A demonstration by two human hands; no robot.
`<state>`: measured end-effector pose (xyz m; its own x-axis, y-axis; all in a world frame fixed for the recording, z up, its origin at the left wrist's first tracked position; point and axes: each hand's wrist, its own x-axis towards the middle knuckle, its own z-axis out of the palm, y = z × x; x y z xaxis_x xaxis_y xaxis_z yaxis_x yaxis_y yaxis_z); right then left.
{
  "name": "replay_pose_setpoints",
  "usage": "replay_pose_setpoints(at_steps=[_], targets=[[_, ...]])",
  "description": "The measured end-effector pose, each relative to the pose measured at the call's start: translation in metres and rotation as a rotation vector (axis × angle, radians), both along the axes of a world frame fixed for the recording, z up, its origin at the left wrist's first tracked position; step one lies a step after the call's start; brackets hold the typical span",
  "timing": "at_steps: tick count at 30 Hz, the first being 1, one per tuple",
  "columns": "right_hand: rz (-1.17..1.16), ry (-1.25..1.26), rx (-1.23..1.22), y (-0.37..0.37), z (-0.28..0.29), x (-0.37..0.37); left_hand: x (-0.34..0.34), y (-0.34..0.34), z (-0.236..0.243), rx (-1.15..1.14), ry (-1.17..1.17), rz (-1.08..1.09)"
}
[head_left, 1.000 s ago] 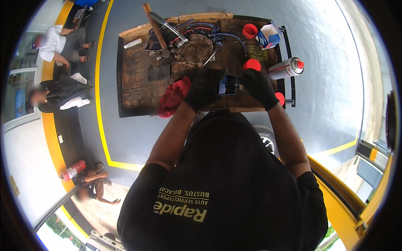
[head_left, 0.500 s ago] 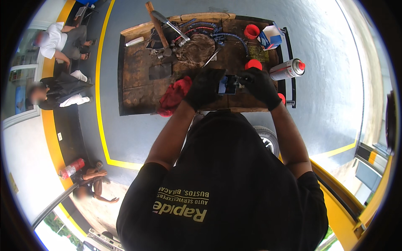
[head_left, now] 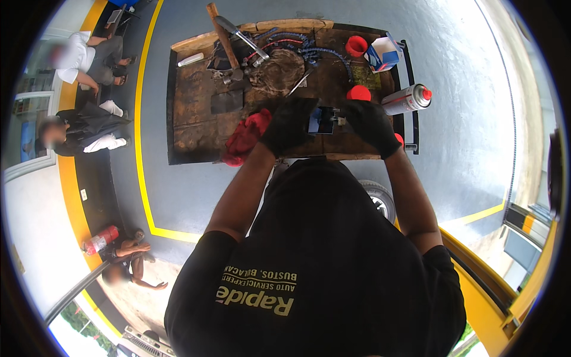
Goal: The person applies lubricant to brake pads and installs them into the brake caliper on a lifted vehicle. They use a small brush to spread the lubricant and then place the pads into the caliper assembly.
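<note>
My black-gloved left hand point(head_left: 290, 124) is closed on a small dark blue rectangular object point(head_left: 321, 121) near the workbench's front edge. My gloved right hand point(head_left: 369, 124) is pinched at that object's right side, on a small metal piece point(head_left: 339, 119) that is too small to tell. A red cloth point(head_left: 244, 137) lies left of my left hand. Beyond my hands are a red cap point(head_left: 358, 93) and a thin metal tool point(head_left: 300, 82); a spray can point(head_left: 404, 99) is to the right.
The worn wooden bench point(head_left: 190, 125) also holds a hammer point(head_left: 221, 37), blue hoses point(head_left: 330, 53), a red cup point(head_left: 356, 46), a cardboard box point(head_left: 382, 55) and a black sheet point(head_left: 227, 101). Three people point(head_left: 83, 65) are at the left, near a fire extinguisher point(head_left: 101, 240); a wheel point(head_left: 379, 196) shows below.
My right hand's fingers have shifted slightly at the small dark object, which is tilted a little differently. My left hand has barely moved.
</note>
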<state>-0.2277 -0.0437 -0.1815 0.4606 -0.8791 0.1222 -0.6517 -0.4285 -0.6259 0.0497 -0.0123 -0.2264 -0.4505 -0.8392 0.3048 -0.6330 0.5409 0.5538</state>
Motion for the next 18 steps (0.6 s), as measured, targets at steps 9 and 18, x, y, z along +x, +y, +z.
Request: replay_pose_setpoints(at_steps=[9,18], targets=[[-0.006,0.178,-0.085,0.001,-0.005,0.001,0.0,-0.001,0.0,-0.002,-0.011,0.001],[-0.035,-0.063,0.058,0.003,0.004,0.005,0.001,0.0,0.005,-0.016,0.003,-0.004]])
